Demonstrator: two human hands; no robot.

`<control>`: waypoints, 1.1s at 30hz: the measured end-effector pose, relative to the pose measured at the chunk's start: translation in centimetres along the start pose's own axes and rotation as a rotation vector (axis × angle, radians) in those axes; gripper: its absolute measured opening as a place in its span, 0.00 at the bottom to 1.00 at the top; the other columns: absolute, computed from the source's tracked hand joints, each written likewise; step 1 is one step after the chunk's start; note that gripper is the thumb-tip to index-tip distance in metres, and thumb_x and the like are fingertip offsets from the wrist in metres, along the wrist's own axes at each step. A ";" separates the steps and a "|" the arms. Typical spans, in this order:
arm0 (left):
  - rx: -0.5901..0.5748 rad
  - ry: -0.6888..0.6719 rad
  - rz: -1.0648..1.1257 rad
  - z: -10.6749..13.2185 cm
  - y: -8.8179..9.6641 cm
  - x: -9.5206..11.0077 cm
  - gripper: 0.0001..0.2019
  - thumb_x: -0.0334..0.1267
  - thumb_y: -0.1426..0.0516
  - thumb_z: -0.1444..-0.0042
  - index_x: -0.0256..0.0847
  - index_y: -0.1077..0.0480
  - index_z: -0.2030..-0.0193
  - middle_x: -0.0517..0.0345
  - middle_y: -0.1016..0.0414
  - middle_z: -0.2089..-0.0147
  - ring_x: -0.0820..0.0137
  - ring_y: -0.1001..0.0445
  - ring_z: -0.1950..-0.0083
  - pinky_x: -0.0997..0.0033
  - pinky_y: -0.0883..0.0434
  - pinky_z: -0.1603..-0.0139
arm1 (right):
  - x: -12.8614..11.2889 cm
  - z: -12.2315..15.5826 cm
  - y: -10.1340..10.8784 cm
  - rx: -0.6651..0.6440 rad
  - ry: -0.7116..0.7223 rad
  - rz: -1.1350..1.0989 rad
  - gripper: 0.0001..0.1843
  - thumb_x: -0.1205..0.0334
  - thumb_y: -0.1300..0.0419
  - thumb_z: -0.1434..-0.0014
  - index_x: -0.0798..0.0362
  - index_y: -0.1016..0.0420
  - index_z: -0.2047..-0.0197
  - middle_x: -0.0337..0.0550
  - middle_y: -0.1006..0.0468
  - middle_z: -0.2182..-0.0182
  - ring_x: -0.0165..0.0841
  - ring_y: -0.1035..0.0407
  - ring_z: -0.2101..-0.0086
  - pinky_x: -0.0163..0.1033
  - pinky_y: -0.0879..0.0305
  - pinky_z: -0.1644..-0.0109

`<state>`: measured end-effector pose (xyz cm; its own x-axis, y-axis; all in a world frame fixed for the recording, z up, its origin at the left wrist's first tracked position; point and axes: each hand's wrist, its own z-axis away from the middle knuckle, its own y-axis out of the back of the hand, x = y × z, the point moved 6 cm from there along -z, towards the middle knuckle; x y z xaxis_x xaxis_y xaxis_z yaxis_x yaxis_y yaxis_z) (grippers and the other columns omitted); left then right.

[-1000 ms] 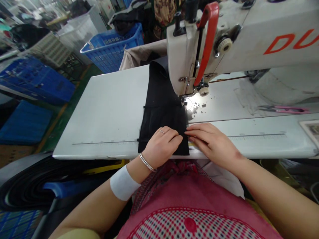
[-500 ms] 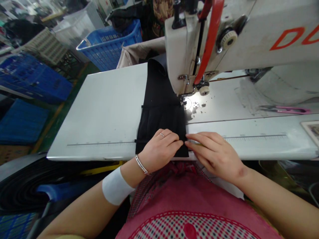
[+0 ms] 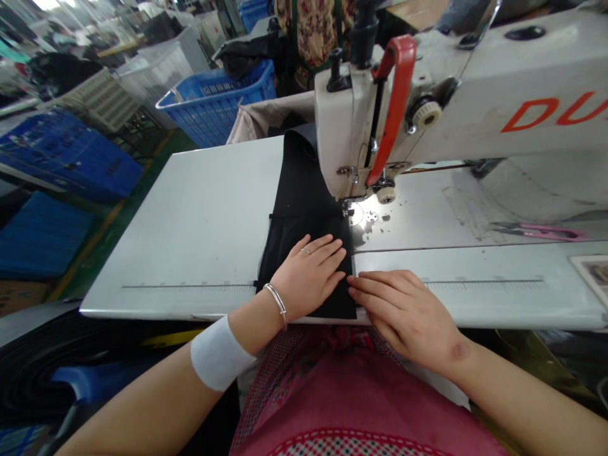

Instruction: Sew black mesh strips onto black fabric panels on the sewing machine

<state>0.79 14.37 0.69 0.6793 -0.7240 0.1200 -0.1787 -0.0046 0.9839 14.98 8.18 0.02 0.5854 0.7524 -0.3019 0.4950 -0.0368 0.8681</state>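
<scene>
The long strip of black woven fabric [image 3: 304,196] lies under the left hand [image 3: 308,275], whose fingers press flat and splayed on it, gripping nothing. Its long axis runs straight ahead from those fingertips, under the white sewing machine's [image 3: 427,107] needle foot [image 3: 349,206] just beyond. The right hand [image 3: 403,310], fingers straight and flat, touches the strip's right edge on the pale grey table [image 3: 199,215].

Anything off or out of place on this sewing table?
Nothing serious. Dark specks litter the table beneath the sewing machine, and a scuffed grey smear marks the surface near the pink snips. The black fabric lies flat under the left hand, with the right hand at its edge.
</scene>
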 end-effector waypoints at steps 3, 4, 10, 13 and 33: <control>0.048 0.011 0.031 0.1 0.2 0.0 0.17 0.40 0.51 0.33 0.37 0.35 0.41 0.51 0.35 0.36 0.61 0.42 0.32 0.49 0.44 0.30 | 0.0 0.1 0.0 0.020 -0.001 -0.007 0.21 0.70 0.47 0.38 0.55 0.32 0.42 0.47 0.29 0.42 0.40 0.37 0.45 0.49 0.37 0.46; 0.060 0.010 0.040 0.1 0.2 0.0 0.17 0.39 0.51 0.33 0.36 0.35 0.41 0.50 0.35 0.36 0.60 0.41 0.32 0.48 0.44 0.31 | 0.0 0.1 0.1 0.023 -0.001 -0.014 0.22 0.70 0.48 0.39 0.55 0.32 0.41 0.47 0.29 0.43 0.40 0.36 0.45 0.50 0.37 0.46; 0.057 -0.008 0.071 0.0 0.2 -0.1 0.17 0.38 0.50 0.34 0.37 0.35 0.41 0.48 0.34 0.37 0.60 0.40 0.33 0.46 0.44 0.31 | -0.2 -0.1 0.2 0.000 -0.011 -0.041 0.23 0.71 0.47 0.39 0.55 0.33 0.41 0.46 0.28 0.44 0.41 0.35 0.46 0.51 0.36 0.47; 0.050 -0.004 0.078 -0.3 0.2 -0.3 0.17 0.38 0.50 0.34 0.37 0.36 0.41 0.48 0.35 0.36 0.60 0.41 0.33 0.46 0.44 0.31 | -0.2 -0.3 0.2 -0.028 -0.020 -0.040 0.23 0.72 0.47 0.39 0.56 0.33 0.40 0.46 0.28 0.43 0.42 0.36 0.46 0.51 0.36 0.47; 0.030 -0.007 0.081 -4.3 -0.4 -4.0 0.18 0.39 0.50 0.35 0.38 0.36 0.40 0.50 0.36 0.36 0.61 0.41 0.33 0.47 0.45 0.31 | 2.7 -3.5 0.7 -0.054 -0.064 0.042 0.21 0.65 0.46 0.36 0.54 0.32 0.40 0.47 0.27 0.45 0.42 0.34 0.48 0.52 0.33 0.47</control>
<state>1.18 20.24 0.43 0.6572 -0.7273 0.1980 -0.2545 0.0332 0.9665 14.62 12.52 1.20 0.6460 0.7070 -0.2878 0.4346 -0.0307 0.9001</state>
